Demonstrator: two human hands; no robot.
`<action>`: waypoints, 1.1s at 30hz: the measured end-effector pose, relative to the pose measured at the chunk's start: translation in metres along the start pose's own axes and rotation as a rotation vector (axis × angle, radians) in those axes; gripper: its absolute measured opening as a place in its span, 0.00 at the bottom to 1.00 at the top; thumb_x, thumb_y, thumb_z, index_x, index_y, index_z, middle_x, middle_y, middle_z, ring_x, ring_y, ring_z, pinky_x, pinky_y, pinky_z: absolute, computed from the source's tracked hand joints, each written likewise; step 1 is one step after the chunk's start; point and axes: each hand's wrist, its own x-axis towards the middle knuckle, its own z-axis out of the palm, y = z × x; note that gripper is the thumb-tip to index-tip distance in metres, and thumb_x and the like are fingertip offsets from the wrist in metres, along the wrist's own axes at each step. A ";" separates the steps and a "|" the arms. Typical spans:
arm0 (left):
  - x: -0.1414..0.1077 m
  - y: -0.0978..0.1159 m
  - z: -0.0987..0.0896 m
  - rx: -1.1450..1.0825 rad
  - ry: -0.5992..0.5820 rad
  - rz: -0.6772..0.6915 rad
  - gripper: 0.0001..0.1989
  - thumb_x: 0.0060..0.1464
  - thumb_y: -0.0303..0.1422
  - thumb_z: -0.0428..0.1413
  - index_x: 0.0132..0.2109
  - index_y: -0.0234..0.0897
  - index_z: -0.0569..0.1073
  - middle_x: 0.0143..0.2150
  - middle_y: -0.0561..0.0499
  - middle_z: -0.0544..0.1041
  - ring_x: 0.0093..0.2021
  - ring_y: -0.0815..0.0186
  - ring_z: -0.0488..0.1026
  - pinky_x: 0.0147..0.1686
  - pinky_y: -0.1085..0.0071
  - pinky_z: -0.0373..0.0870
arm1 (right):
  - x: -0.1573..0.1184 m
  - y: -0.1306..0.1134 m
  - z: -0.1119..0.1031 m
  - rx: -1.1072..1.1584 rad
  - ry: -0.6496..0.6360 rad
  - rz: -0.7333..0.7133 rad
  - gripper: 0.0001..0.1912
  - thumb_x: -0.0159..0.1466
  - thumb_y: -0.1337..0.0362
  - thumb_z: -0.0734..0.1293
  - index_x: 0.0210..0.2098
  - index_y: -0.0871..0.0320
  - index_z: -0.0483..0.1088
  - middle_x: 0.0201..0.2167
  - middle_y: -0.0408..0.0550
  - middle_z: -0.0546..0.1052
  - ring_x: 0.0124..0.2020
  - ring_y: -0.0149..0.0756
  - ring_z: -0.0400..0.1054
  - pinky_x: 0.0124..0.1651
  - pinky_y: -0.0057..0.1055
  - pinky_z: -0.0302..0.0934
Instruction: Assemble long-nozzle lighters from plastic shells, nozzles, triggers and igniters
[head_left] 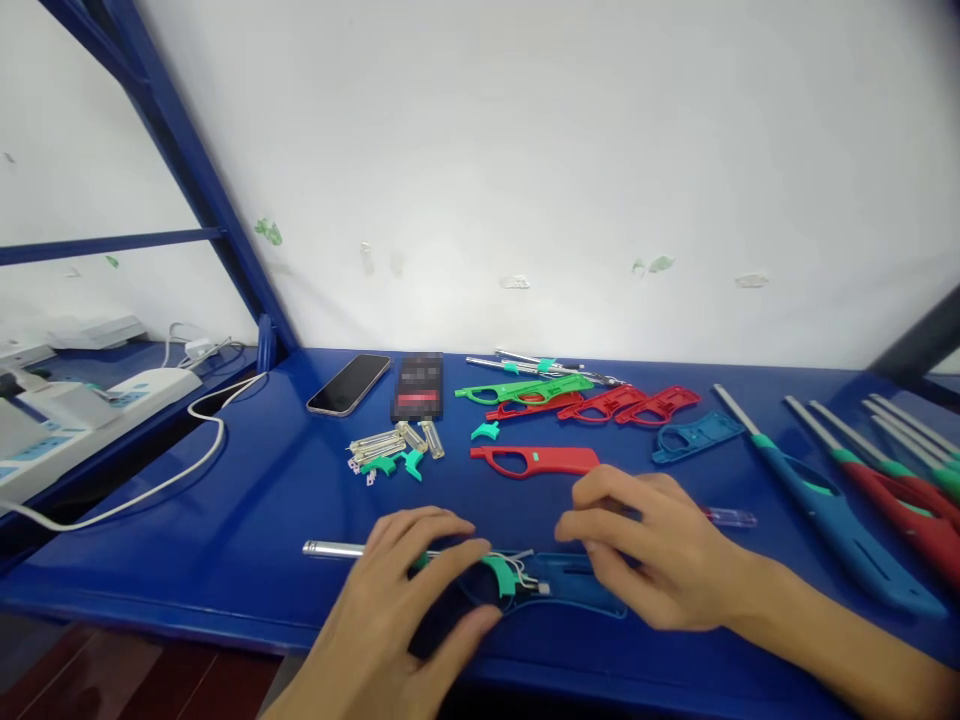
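My left hand (416,610) is curved over an opened blue gas lighter shell (585,585), thumb at the near side and fingers at the far side, steadying it on the table. A silver metal tube (334,549) sticks out to the left from under the fingers. Inside the shell sit a green trigger (501,576) and thin white wires (523,568). My right hand (652,550) hovers over the shell's right end, thumb and fingertips pinched together; what they hold, if anything, is hidden. Behind that hand shows a clear purple handle (731,517).
A red lighter shell (551,460) lies just beyond my hands. Green triggers (412,463) and clear small parts (379,445) are heaped left, near a phone (349,384) and a dark box (418,387). Assembled lighters (832,520) lie right; a power strip (97,420) with white cable is far left.
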 end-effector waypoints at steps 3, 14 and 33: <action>0.009 -0.013 -0.037 0.102 0.268 -0.205 0.05 0.68 0.36 0.57 0.46 0.50 0.79 0.46 0.55 0.82 0.46 0.62 0.79 0.50 0.63 0.75 | -0.002 0.005 -0.002 -0.035 0.080 -0.012 0.13 0.69 0.76 0.59 0.44 0.56 0.71 0.35 0.44 0.73 0.28 0.28 0.69 0.28 0.29 0.56; 0.009 -0.056 -0.029 0.234 0.149 -0.468 0.11 0.63 0.42 0.57 0.40 0.47 0.83 0.43 0.50 0.84 0.48 0.52 0.78 0.49 0.56 0.71 | 0.001 0.004 0.000 0.003 0.113 0.017 0.12 0.69 0.76 0.60 0.42 0.55 0.71 0.33 0.43 0.74 0.26 0.26 0.69 0.26 0.28 0.55; 0.024 -0.062 -0.029 0.254 -0.083 -0.729 0.13 0.60 0.44 0.54 0.40 0.47 0.83 0.37 0.50 0.84 0.35 0.55 0.80 0.33 0.65 0.67 | -0.002 -0.001 -0.009 -0.044 -0.009 -0.101 0.11 0.70 0.73 0.58 0.40 0.56 0.72 0.25 0.41 0.73 0.19 0.29 0.62 0.23 0.31 0.58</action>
